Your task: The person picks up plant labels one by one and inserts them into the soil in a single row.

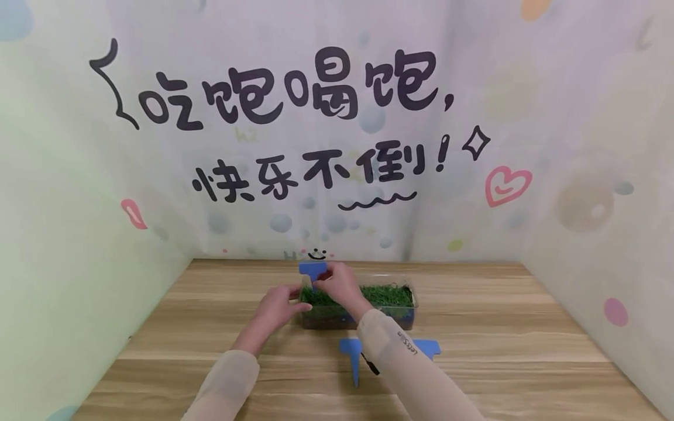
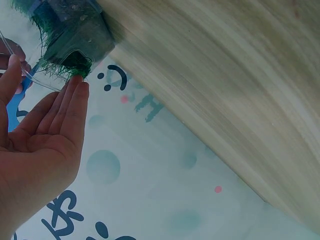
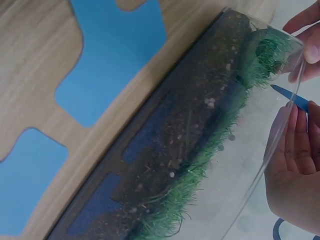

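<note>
Left hand (image 1: 274, 307): fingers straight, flat vs. left end of clear planter box (image 1: 408, 316) at mid-table. Right hand (image 1: 339, 283): blue T-shaped plant tag (image 1: 313, 270) is pinched above grass (image 1: 387, 294). Tag judged light, thin, stiff; best held by its head. Box walls judged flexible.

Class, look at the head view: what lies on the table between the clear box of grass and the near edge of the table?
In the head view, blue T-shaped plant labels lie flat on the wooden table before the clear box of grass, partly hidden by the right forearm.
</note>
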The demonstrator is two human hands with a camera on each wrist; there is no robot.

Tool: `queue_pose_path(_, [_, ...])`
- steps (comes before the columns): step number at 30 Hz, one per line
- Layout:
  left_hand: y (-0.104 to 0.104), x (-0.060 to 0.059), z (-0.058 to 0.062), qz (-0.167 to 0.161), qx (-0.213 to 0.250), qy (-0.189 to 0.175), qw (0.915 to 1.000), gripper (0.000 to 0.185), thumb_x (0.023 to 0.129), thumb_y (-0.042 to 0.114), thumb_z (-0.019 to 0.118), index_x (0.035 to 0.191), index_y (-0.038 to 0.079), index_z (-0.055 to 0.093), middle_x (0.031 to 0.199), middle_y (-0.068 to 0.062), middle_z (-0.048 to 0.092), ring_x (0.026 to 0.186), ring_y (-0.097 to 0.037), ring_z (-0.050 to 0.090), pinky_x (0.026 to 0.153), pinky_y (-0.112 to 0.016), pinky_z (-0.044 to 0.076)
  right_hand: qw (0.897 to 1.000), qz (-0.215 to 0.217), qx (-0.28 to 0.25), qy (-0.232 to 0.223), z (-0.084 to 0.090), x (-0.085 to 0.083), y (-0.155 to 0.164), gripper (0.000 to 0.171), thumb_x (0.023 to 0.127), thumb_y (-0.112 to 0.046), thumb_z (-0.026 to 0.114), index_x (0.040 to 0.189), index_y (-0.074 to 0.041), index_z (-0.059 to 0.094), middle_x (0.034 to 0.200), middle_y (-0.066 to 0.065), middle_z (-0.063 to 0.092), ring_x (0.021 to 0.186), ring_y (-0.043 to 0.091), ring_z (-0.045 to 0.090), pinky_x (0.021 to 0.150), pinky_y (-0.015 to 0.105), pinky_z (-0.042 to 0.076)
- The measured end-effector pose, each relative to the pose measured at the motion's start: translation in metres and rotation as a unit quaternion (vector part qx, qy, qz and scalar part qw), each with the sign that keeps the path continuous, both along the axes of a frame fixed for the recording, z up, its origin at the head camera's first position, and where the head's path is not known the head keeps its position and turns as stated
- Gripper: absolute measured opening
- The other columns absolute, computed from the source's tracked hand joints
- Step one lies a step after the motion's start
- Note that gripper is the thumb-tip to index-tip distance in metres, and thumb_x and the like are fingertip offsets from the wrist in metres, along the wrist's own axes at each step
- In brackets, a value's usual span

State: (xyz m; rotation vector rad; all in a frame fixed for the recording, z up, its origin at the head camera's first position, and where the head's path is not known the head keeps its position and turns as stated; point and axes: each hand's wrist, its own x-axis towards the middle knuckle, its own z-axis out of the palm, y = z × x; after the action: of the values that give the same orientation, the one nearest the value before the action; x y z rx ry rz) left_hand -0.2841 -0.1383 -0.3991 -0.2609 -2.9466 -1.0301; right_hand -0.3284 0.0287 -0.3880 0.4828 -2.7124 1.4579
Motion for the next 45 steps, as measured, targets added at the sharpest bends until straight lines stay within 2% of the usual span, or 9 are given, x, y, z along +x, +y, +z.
queue_pose_path(6, [0.000,0.000,0.000,-0.002,0.002,0.003,1.0000,0.053,0.091,0.022,0.074,0.140,0.007,0.059,0.131,-0.018,0.067,0.124,-0.035,0.062,0.104,-0.052,0.050,1.000,-0.002,0.004,-0.001,-0.005,-0.001,0.000,0.014,0.090,-0.010,0.073,0.102,-0.004,0.072,0.093,0.012,0.074,0.073,0.015,0.067,0.065,0.030,0.057])
queue_pose_path(15, [0.000,-0.001,-0.001,-0.003,0.015,0.003,0.9999,0.053,0.091,0.021,0.074,0.140,0.009,0.058,0.131,-0.016,0.067,0.124,-0.034,0.062,0.104,-0.052,0.050,0.999,-0.017,0.028,0.003,-0.011,-0.002,0.000,0.015,0.089,-0.013,0.075,0.099,-0.001,0.072,0.090,0.011,0.073,0.072,0.014,0.064,0.065,0.029,0.056])
queue_pose_path(18, [0.001,-0.002,-0.002,-0.005,0.019,0.006,0.9998,0.050,0.091,0.021,0.074,0.138,0.009,0.060,0.131,-0.016,0.067,0.124,-0.034,0.063,0.104,-0.051,0.050,0.999,-0.010,0.032,0.008,-0.013,-0.003,0.000,0.013,0.089,-0.011,0.075,0.098,-0.003,0.072,0.089,0.010,0.073,0.071,0.013,0.062,0.064,0.028,0.054])
queue_pose_path(22, [0.000,-0.002,-0.003,-0.006,0.023,0.009,0.9997,0.048,0.091,0.021,0.074,0.136,0.009,0.062,0.130,-0.016,0.068,0.123,-0.035,0.063,0.102,-0.051,0.051,0.999,-0.005,0.038,0.016,-0.015,-0.004,0.000,0.004,0.089,-0.009,0.074,0.089,-0.005,0.072,0.085,0.008,0.070,0.068,0.013,0.057,0.061,0.025,0.050])
queue_pose_path(25, [0.000,-0.002,-0.003,-0.006,0.022,0.012,0.9997,0.049,0.091,0.021,0.074,0.137,0.009,0.062,0.130,-0.016,0.068,0.122,-0.035,0.064,0.102,-0.051,0.051,0.999,-0.005,0.043,0.021,-0.017,-0.005,0.000,0.005,0.088,-0.008,0.074,0.085,-0.006,0.071,0.082,0.006,0.069,0.067,0.013,0.056,0.060,0.025,0.049])
queue_pose_path(35, [0.001,0.000,-0.004,-0.004,0.030,0.008,0.9995,0.049,0.092,0.021,0.073,0.138,0.008,0.061,0.132,-0.015,0.067,0.123,-0.035,0.063,0.100,-0.049,0.053,0.998,-0.010,0.064,0.000,-0.016,-0.005,-0.001,0.006,0.091,-0.012,0.072,0.089,-0.007,0.071,0.086,0.007,0.070,0.068,0.015,0.057,0.061,0.028,0.048])
queue_pose_path(45, [0.001,0.000,-0.003,0.001,0.032,0.009,0.9994,0.048,0.091,0.021,0.073,0.136,0.008,0.062,0.130,-0.015,0.068,0.121,-0.033,0.065,0.099,-0.048,0.054,0.997,-0.010,0.078,0.019,-0.019,-0.005,-0.001,0.007,0.090,-0.010,0.073,0.084,-0.010,0.070,0.085,0.006,0.070,0.069,0.015,0.058,0.061,0.028,0.049])
